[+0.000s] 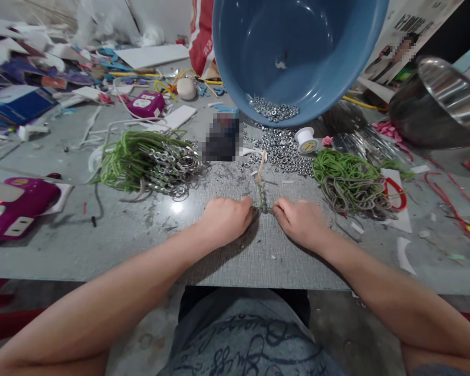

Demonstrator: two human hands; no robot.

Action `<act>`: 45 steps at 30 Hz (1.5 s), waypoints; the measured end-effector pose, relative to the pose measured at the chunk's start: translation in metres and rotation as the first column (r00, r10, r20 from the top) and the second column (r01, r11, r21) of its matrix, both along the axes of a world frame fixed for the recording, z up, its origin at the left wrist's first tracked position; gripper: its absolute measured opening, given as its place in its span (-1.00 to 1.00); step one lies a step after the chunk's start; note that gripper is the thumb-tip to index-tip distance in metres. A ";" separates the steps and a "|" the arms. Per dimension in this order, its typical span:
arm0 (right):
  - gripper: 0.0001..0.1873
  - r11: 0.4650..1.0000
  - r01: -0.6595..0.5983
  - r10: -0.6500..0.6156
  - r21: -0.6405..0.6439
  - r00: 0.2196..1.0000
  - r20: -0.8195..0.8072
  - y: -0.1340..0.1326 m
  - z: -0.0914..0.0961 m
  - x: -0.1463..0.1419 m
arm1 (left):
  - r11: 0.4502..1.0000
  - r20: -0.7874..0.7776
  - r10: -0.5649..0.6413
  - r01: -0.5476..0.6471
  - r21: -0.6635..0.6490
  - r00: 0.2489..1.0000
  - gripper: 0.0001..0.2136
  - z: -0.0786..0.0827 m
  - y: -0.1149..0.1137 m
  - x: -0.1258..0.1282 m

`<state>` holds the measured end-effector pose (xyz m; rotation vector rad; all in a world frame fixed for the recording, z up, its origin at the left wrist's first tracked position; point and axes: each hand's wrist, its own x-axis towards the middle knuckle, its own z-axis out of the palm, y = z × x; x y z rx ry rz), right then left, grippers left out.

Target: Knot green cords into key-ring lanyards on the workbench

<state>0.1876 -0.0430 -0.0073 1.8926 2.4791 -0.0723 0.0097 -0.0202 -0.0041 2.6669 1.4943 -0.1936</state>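
Both fists press close to the grey tabletop, a short gap apart. Between them lies a knotted green-and-grey cord point(263, 199) with small metal nuts worked into it. Its far end meets a small tan stick-like piece point(261, 166). My left hand point(227, 218) is closed on one cord end, drawn out to the left. My right hand point(301, 219) pinches the other end on the right side. Past the cord lies a spread of loose metal nuts point(284, 149). A bundle of green cords with metal nuts point(152, 162) sits to the left.
A large blue basin point(297, 57) leans over the nuts at the back, some nuts inside its rim. Right of it are a white thread spool point(306, 140), green and grey cords point(352, 183) and a steel bowl point(438, 104). Purple power strips point(23, 206) and scraps lie left.
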 end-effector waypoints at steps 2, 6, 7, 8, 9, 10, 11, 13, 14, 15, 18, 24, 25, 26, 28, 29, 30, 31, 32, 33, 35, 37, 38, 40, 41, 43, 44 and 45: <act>-0.68 1.000 -0.001 0.001 -0.008 1.000 0.025 0.000 0.000 0.000 | 1.000 -0.003 -0.001 0.001 0.000 1.000 -0.67 0.000 0.000 0.000; -0.68 1.000 -0.014 0.014 0.007 0.999 0.041 0.000 0.000 0.002 | 1.000 0.004 0.004 -0.004 0.000 1.000 -0.68 0.001 0.001 0.000; -0.69 1.000 -0.016 0.016 0.013 0.999 0.044 0.000 0.000 0.003 | 1.000 0.004 0.006 -0.006 -0.003 1.000 -0.68 0.001 0.001 0.000; -0.69 1.000 -0.019 0.018 0.016 0.999 0.047 0.000 0.000 0.003 | 1.000 0.003 0.010 -0.010 -0.005 1.000 -0.68 0.001 0.001 0.000; -0.70 1.000 -0.021 0.020 0.020 0.999 0.050 0.000 0.000 0.003 | 1.000 0.003 0.012 -0.012 -0.006 1.000 -0.69 0.001 0.001 0.000; -0.70 0.999 -0.023 0.022 0.023 0.998 0.051 0.000 0.000 0.003 | 1.000 0.003 0.014 -0.014 -0.004 1.000 -0.69 0.001 0.001 0.000; -0.70 0.999 -0.029 0.028 0.024 0.999 0.046 -0.001 0.000 0.003 | 1.000 0.005 0.014 -0.014 -0.002 1.000 -0.69 0.000 0.001 -0.001; -0.70 0.999 -0.039 0.039 0.025 0.999 0.012 -0.002 -0.001 0.003 | 1.000 0.016 0.006 -0.006 0.009 1.000 -0.68 0.000 0.001 -0.001; -0.71 0.999 -0.044 0.045 0.027 0.999 -0.018 -0.002 0.000 0.004 | 1.000 0.026 -0.002 0.002 0.014 1.000 -0.68 0.000 0.001 -0.002; -0.72 0.998 -0.055 0.057 0.029 0.997 -0.054 -0.002 0.000 0.005 | 1.000 0.039 -0.014 0.013 0.016 0.999 -0.68 0.000 0.001 -0.003; -0.72 0.991 -0.101 0.114 0.083 0.979 -0.166 0.002 0.005 0.010 | 0.999 0.110 -0.050 0.050 0.000 0.993 -0.67 0.003 0.001 -0.005; -0.79 0.991 -0.058 0.089 0.120 0.958 -0.273 0.036 0.017 0.013 | 0.999 0.277 -0.041 0.046 -0.010 0.960 -0.60 0.008 0.007 -0.013; -0.79 0.993 -0.029 0.061 0.116 0.958 -0.281 0.043 0.017 0.011 | 1.000 0.293 -0.028 0.030 -0.001 0.956 -0.61 0.009 0.008 -0.013; -0.79 0.994 -0.004 0.036 0.108 0.957 -0.289 0.050 0.017 0.007 | 1.000 0.309 -0.019 0.018 0.008 0.951 -0.63 0.008 0.009 -0.014; -0.79 0.998 0.007 0.013 0.065 0.953 -0.301 0.064 0.014 0.000 | 1.000 0.340 -0.016 0.007 0.027 0.940 -0.67 0.008 0.012 -0.015; -0.81 0.999 0.007 0.005 0.038 0.952 -0.306 0.069 0.012 -0.004 | 0.999 0.355 -0.019 0.007 0.035 0.935 -0.69 0.007 0.012 -0.016; -0.83 1.000 0.002 0.000 0.006 0.950 -0.313 0.074 0.011 -0.008 | 0.999 0.367 -0.022 0.008 0.039 0.930 -0.70 0.006 0.013 -0.016; -0.85 1.000 0.003 -0.011 -0.025 0.946 -0.325 0.078 0.009 -0.011 | 0.999 0.378 -0.022 0.008 0.040 0.925 -0.71 0.006 0.014 -0.016; -0.87 0.999 0.011 -0.028 -0.051 0.941 -0.338 0.081 0.008 -0.013 | 0.999 0.389 -0.023 0.008 0.041 0.921 -0.72 0.005 0.014 -0.016; -0.89 0.997 0.023 -0.049 -0.077 0.934 -0.354 0.084 0.006 -0.014 | 0.999 0.401 -0.023 0.007 0.042 0.916 -0.74 0.004 0.014 -0.016; -0.91 0.991 0.056 -0.100 -0.124 0.916 -0.388 0.087 0.006 -0.015 | 0.999 0.433 -0.020 0.000 0.046 0.901 -0.76 0.002 0.015 -0.016; -0.93 0.984 0.086 -0.147 -0.157 0.889 -0.434 0.089 0.007 -0.013 | 0.998 0.482 -0.020 -0.010 0.059 0.876 -0.79 0.001 0.016 -0.017; -0.94 0.982 0.097 -0.162 -0.160 0.869 -0.467 0.089 0.009 -0.012 | 0.998 0.510 -0.023 -0.014 0.069 0.860 -0.80 0.000 0.017 -0.017; -0.94 0.983 0.126 -0.180 -0.134 0.815 -0.551 0.090 0.015 -0.009 | 0.996 0.563 -0.039 -0.014 0.091 0.826 -0.82 -0.001 0.017 -0.017; -0.95 0.984 0.139 -0.177 -0.109 0.783 -0.596 0.090 0.018 -0.008 | 0.995 0.585 -0.049 -0.015 0.103 0.809 -0.83 -0.002 0.017 -0.017; -0.96 0.986 0.162 -0.152 -0.048 0.723 -0.674 0.089 0.024 -0.007 | 0.991 0.623 -0.067 -0.020 0.132 0.779 -0.84 -0.004 0.018 -0.018; -0.96 0.985 0.171 -0.130 -0.012 0.698 -0.705 0.088 0.028 -0.006 | 0.989 0.641 -0.076 -0.026 0.148 0.764 -0.84 -0.005 0.018 -0.018; -0.95 0.984 0.178 -0.103 0.027 0.676 -0.730 0.087 0.031 -0.005 | 0.985 0.658 -0.087 -0.033 0.168 0.748 -0.84 -0.005 0.018 -0.018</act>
